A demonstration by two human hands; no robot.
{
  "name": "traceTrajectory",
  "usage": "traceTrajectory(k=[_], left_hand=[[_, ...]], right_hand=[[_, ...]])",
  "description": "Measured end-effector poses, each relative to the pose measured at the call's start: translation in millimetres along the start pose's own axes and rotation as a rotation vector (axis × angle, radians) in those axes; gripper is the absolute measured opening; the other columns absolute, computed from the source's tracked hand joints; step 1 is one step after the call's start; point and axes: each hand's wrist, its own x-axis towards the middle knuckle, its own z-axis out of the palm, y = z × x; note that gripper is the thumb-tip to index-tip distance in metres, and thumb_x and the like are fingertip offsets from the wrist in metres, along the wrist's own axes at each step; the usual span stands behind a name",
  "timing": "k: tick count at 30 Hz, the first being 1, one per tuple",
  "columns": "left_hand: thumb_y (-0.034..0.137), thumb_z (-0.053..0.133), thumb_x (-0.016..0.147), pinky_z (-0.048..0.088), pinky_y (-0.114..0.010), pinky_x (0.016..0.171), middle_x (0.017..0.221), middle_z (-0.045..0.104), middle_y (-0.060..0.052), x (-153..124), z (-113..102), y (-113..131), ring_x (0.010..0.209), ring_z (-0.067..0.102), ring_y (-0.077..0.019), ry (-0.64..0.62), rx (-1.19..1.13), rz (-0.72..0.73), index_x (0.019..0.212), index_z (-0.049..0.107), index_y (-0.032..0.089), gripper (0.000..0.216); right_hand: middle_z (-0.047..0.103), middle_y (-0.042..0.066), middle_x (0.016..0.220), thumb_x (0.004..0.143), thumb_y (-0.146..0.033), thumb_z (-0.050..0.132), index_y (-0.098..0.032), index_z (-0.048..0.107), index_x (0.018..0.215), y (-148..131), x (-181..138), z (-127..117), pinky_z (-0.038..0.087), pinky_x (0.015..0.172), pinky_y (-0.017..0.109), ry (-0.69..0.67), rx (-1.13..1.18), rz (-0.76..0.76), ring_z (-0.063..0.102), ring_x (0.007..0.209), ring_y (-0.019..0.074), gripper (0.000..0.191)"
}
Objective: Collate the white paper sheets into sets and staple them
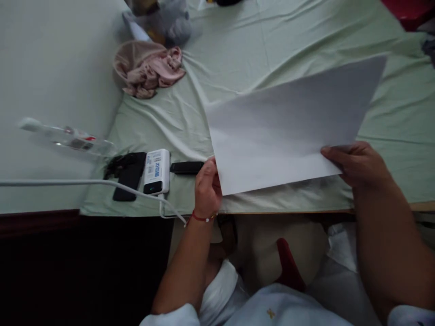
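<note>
A blank white sheet of paper [288,127] is held tilted over the bed-like surface with the pale green cloth [238,54]. My right hand [363,163] pinches its lower right edge, thumb on top and fingers underneath. At the lower left edge, my left hand [207,188] is closed against the paper, its fingertips partly hidden behind it. A red string bracelet [204,218] circles the left wrist. Just left of that hand lies a small black device [186,168].
Left of my hands lie a white power bank [157,172] with a white cable [84,182], a black phone [131,176] and a clear plastic bottle [71,138] by the wall. Behind them sit a crumpled pink cloth [149,68] and a plastic bag [171,22]. A red object [411,13] is far right.
</note>
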Motion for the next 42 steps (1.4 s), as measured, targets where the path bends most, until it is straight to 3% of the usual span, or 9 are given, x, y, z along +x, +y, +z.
traceTrajectory(k=[4,8,12,17,21,26,32,38,42], left_hand=[[0.058,0.111,0.08,0.069,-0.036,0.084,0.091,0.086,-0.005,3,3,-3,0.097,0.085,-0.0276,-0.04,0.13,-0.06,0.101,0.084,0.026,0.047],[0.057,0.112,0.078,0.06,-0.027,0.073,0.087,0.084,0.0,9,7,-13,0.081,0.073,-0.0186,0.039,0.187,-0.02,0.094,0.085,0.025,0.045],[0.063,0.113,0.077,0.047,-0.024,0.062,0.074,0.072,0.004,15,14,-19,0.069,0.058,-0.0138,0.141,0.17,-0.006,0.08,0.076,0.023,0.054],[0.057,0.119,0.07,0.045,-0.022,0.062,0.069,0.064,0.007,17,19,-20,0.064,0.053,-0.0109,0.034,0.117,-0.019,0.084,0.077,0.023,0.055],[0.065,0.117,0.075,0.035,-0.023,0.056,0.064,0.051,0.009,20,19,-24,0.06,0.039,-0.009,0.086,0.169,0.003,0.073,0.068,0.024,0.064],[0.075,0.108,0.085,0.046,-0.028,0.062,0.073,0.058,0.005,23,22,-26,0.067,0.051,-0.0142,0.063,0.134,0.021,0.079,0.069,0.026,0.063],[0.062,0.114,0.076,0.028,-0.027,0.053,0.063,0.048,0.008,20,25,-19,0.059,0.032,-0.0111,-0.003,0.179,-0.014,0.074,0.068,0.025,0.059],[0.078,0.11,0.083,0.035,-0.026,0.059,0.065,0.052,0.006,22,22,-23,0.066,0.042,-0.0116,0.1,0.208,0.065,0.068,0.065,0.024,0.072],[0.084,0.106,0.087,0.053,-0.029,0.065,0.069,0.066,0.003,23,25,-26,0.074,0.067,-0.0183,0.097,0.127,0.03,0.075,0.071,0.026,0.068]], right_hand=[[0.083,0.005,0.077,0.074,-0.018,0.106,-0.022,0.086,0.067,-1,0,-3,0.055,0.066,0.031,-0.058,-0.066,0.022,0.065,0.068,0.0148,0.021],[0.087,0.003,0.083,0.081,-0.014,0.098,-0.023,0.092,0.082,-1,3,-1,0.052,0.065,0.029,-0.005,-0.033,0.023,0.066,0.069,0.0153,0.01],[0.082,0.001,0.076,0.088,-0.008,0.088,-0.022,0.088,0.08,-1,4,7,0.054,0.071,0.028,0.057,0.021,-0.015,0.068,0.074,0.016,0.016],[0.081,-0.001,0.078,0.089,-0.008,0.084,-0.023,0.088,0.087,1,7,8,0.055,0.077,0.03,0.188,0.081,-0.107,0.067,0.078,0.0168,0.015],[0.081,-0.001,0.079,0.084,-0.014,0.09,-0.025,0.087,0.088,7,9,4,0.059,0.079,0.032,0.18,0.137,-0.146,0.069,0.078,0.0185,0.012],[0.082,0.001,0.078,0.084,-0.018,0.089,-0.028,0.084,0.086,11,12,3,0.059,0.075,0.032,0.197,0.136,-0.137,0.07,0.077,0.02,0.012],[0.081,-0.001,0.078,0.082,-0.015,0.091,-0.027,0.079,0.085,11,17,5,0.063,0.078,0.033,0.291,0.174,-0.158,0.07,0.075,0.0187,0.017],[0.083,0.002,0.08,0.085,-0.014,0.096,-0.024,0.08,0.085,12,15,13,0.065,0.082,0.036,0.262,0.188,-0.105,0.078,0.082,0.0222,0.019],[0.083,0.002,0.079,0.081,-0.017,0.097,-0.024,0.081,0.085,12,17,13,0.069,0.085,0.038,0.252,0.188,-0.111,0.08,0.08,0.0232,0.018]])
